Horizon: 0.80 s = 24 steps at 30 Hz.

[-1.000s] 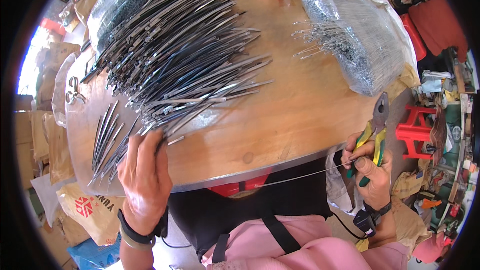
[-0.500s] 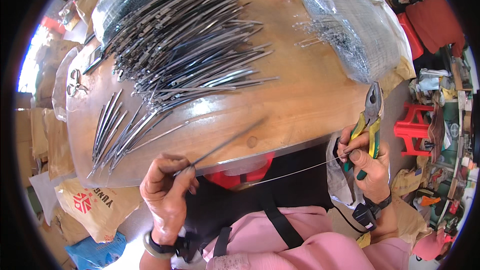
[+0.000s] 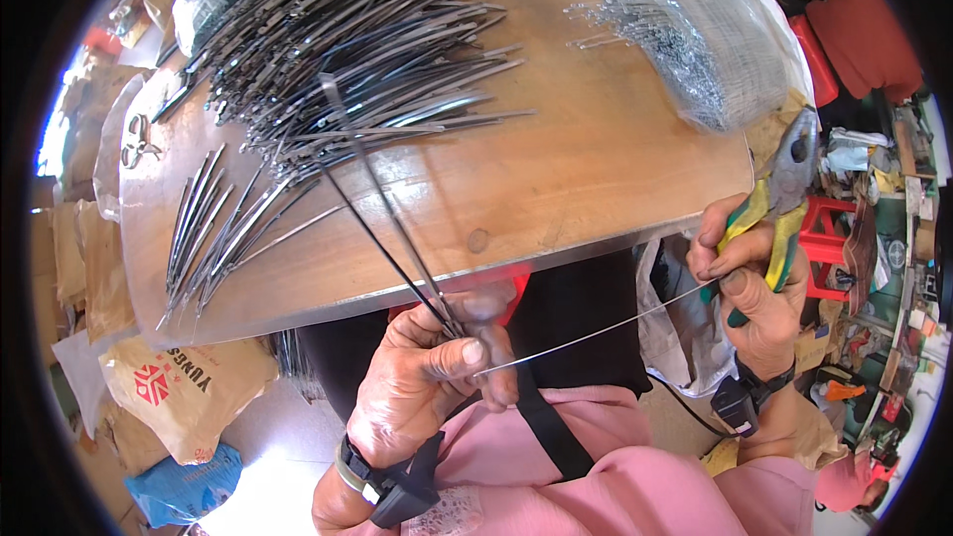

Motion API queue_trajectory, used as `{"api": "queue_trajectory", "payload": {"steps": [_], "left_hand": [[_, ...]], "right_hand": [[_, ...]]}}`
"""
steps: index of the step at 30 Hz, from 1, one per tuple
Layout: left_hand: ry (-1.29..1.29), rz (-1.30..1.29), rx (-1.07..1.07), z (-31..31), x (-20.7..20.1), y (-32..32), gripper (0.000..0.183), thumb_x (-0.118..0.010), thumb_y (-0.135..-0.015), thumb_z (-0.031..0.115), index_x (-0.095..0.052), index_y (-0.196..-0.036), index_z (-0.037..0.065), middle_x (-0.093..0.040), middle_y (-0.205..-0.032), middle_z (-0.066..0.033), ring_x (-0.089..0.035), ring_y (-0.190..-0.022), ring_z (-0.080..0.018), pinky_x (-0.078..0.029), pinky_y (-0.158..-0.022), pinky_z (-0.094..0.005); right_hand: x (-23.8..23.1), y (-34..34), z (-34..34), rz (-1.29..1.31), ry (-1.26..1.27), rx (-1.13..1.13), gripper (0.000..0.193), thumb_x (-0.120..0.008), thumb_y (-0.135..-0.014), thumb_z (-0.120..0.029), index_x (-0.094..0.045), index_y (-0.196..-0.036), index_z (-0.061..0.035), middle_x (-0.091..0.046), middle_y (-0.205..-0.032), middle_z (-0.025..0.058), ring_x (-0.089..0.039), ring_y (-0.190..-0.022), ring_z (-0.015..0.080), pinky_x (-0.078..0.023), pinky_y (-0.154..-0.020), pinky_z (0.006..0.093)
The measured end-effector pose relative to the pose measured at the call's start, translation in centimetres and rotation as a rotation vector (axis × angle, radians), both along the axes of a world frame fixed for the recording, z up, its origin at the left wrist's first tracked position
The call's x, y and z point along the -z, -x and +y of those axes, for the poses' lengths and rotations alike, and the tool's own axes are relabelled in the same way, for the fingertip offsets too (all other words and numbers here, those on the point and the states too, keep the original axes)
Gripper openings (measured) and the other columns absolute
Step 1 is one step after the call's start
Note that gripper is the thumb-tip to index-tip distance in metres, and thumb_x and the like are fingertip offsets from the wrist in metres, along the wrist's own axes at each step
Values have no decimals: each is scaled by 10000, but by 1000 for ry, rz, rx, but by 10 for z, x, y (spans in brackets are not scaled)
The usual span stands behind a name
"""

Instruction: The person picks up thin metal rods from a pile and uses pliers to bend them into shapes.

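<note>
My left hand (image 3: 427, 367) pinches two long, thin dark strips (image 3: 382, 208) that slant up and left above the table edge; one is blurred by motion. A thin silvery wire (image 3: 606, 324) runs from beside my left thumb to the fingers of my right hand (image 3: 759, 283). That hand is closed around yellow-and-green handled pliers (image 3: 784, 184), jaws pointing up, and also pinches the wire's end. Whether the left fingers grip the wire's other end, I cannot tell. Across the table (image 3: 586, 174) lies a large pile of similar dark strips (image 3: 347, 50).
A smaller fan of strips (image 3: 199, 238) lies at the table's left, with small scissors (image 3: 139, 142) beyond. Plastic-wrapped bundles of metal pieces (image 3: 695, 50) rest at the far right. A red stool (image 3: 826, 248) stands to the right, and a tan bag (image 3: 194, 387) on the lower left.
My left hand has moved right, toward the wire, and its strips now point up and left. My right hand has shifted slightly right with the pliers. The view has also shifted somewhat.
</note>
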<state>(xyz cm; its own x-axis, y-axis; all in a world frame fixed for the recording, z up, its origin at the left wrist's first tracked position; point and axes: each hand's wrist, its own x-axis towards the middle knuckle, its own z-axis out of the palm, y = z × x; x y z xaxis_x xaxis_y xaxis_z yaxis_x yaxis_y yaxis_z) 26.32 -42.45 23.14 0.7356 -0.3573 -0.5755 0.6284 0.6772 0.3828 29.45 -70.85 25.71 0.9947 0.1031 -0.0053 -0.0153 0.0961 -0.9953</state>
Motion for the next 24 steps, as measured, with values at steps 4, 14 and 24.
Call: {"api": "queue_trajectory", "payload": {"steps": [4, 14, 24], "left_hand": [[-214, -67, 58, -1, 19, 3, 318, -605, -953, 123, -541, -1239, -3, -628, -712, -101, -571, -534, -154, -438, -478, -238], [-432, -124, -72, 3, 35, 22, 295, -590, -975, 203, -549, -1170, -15, -575, -696, -92, -461, -468, -135, -348, -441, -235], [170, -59, 18, 4, 24, 12, 275, -759, -816, 168, -614, -997, 21, -633, -765, -156, -606, -607, -265, -484, -547, -309]], "right_hand": [[3, 1, -8, 24, 50, 1, 213, -759, -830, -146, -684, -934, 24, -580, -1065, 158, -568, -869, 166, -463, -807, 289], [16, -6, 0, 64, 88, -39, 235, -765, -829, -181, -689, -924, 20, -595, -1026, 153, -562, -857, 171, -460, -770, 298], [8, -13, 1, -11, 57, -52, 235, -767, -821, -175, -687, -935, 15, -590, -1042, 164, -559, -878, 174, -463, -790, 302]]}}
